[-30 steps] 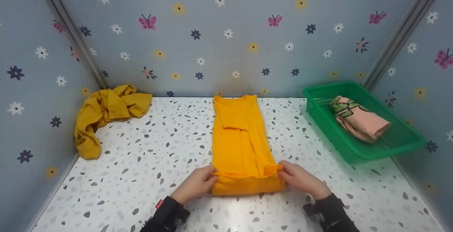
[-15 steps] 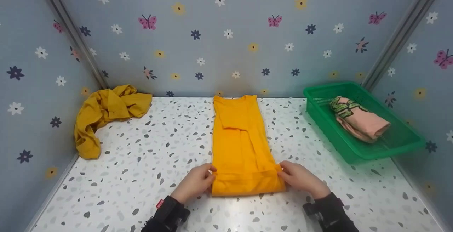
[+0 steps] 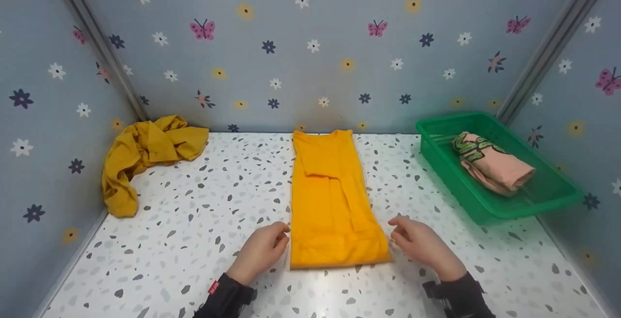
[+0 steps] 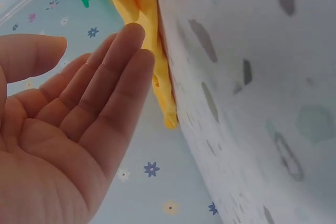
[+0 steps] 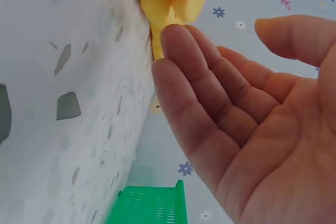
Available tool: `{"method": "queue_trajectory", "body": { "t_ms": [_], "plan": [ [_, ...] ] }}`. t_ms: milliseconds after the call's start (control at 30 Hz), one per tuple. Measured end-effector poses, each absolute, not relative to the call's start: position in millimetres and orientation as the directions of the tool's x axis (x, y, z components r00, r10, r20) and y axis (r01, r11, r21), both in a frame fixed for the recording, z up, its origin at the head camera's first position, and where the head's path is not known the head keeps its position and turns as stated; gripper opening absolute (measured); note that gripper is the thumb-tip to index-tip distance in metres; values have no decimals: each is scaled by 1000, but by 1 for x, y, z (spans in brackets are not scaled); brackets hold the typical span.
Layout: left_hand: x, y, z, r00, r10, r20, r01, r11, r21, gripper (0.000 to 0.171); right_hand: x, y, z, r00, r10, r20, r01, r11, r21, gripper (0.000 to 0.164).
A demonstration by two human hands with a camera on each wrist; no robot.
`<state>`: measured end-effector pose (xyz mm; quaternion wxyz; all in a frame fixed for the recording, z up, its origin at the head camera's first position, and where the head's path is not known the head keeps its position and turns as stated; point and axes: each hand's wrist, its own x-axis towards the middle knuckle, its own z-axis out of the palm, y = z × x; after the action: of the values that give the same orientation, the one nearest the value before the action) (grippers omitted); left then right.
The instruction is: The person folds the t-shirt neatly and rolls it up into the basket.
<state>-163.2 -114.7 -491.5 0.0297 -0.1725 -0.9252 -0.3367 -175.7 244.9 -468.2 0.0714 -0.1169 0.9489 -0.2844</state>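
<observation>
Head view: shows folded yellow garment (image 3: 325, 206) lying flat between left hand (image 3: 262, 251) and right hand (image 3: 426, 249), both released; mustard cloth (image 3: 140, 155) beyond the left, green basket (image 3: 446, 182) beyond the right. Left wrist: shows fingers (image 4: 118, 106) loosely extended near garment. Right wrist: likewise.

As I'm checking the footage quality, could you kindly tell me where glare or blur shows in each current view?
Head: whitish glare on the tabletop near the bottom edge, though fold lines on the yellow garment stand out; left wrist: tabletop speckles look soft; right wrist: similar softness, while slots in the green basket are readable.
</observation>
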Motion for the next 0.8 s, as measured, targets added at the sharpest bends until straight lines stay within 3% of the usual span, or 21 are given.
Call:
{"method": "queue_trajectory", "body": {
  "t_ms": [167,400,800],
  "plan": [
    [-156,-108,-491,-893,381,238,447,701,556,12,-169,241,-467,-932,-363,-8,-295,769,-566,18],
    [-148,-90,-496,-774,527,350,632,664,400,6,-164,230,-474,-828,-545,134,-534,692,-485,14],
    [-145,-74,-502,-679,606,415,728,632,266,9,-160,213,-480,-784,-592,186,-617,713,-334,14]
  ]
}}
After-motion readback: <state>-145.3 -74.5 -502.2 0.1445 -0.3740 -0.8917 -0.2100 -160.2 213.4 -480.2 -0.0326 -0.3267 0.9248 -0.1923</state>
